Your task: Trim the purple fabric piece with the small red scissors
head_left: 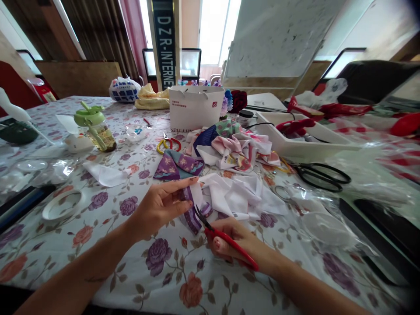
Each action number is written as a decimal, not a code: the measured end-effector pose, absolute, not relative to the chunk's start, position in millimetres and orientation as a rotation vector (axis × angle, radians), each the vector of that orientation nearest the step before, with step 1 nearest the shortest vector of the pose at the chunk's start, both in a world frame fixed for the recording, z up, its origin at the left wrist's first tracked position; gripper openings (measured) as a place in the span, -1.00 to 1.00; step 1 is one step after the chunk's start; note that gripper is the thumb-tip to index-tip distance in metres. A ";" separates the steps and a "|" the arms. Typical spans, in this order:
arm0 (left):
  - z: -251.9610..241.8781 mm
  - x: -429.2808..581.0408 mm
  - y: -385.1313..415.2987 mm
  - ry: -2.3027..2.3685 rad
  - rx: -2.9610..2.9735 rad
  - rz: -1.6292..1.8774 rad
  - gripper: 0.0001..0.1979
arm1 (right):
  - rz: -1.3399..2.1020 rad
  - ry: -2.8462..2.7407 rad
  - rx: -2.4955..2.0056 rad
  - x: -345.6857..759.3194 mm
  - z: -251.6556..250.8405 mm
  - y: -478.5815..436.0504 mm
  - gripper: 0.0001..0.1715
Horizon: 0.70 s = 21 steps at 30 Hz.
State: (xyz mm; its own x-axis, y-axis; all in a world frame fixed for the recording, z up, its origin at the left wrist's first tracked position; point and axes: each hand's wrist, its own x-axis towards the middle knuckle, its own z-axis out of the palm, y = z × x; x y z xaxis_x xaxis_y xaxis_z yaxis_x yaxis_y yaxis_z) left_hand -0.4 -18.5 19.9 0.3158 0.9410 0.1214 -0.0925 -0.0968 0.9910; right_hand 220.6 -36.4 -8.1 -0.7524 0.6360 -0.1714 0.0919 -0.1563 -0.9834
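The floral-covered surface (pixel 49 249) carries white fabric scraps (pixel 236 197) centre, a white paper bag (pixel 193 107) far, a green-lidded bottle (pixel 96 129) left, and black-handled scissors (pixel 320 177) right.

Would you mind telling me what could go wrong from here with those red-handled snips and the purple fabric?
The tips of the red-handled snips sit beside the fingers of the left hand, so a slip might nick them. The blades could also catch the floral tablecloth beneath the purple patterned fabric, or snag the white fabric scraps beside it.

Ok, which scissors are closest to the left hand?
The red-handled snips in the right hand, blades at the purple cloth; the black-handled scissors lie apart on the tablecloth.
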 end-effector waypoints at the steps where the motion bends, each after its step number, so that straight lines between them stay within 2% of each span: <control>1: 19.6 -0.1 -18.3 0.858 1.356 1.071 -0.51 | 1.976 -1.733 -0.824 220.3 -7.9 -36.4 -0.34; 21: 10.2 10.0 -24.4 0.975 1.392 0.989 -0.47 | 1.821 -1.745 -0.963 216.6 -10.6 -39.1 -0.34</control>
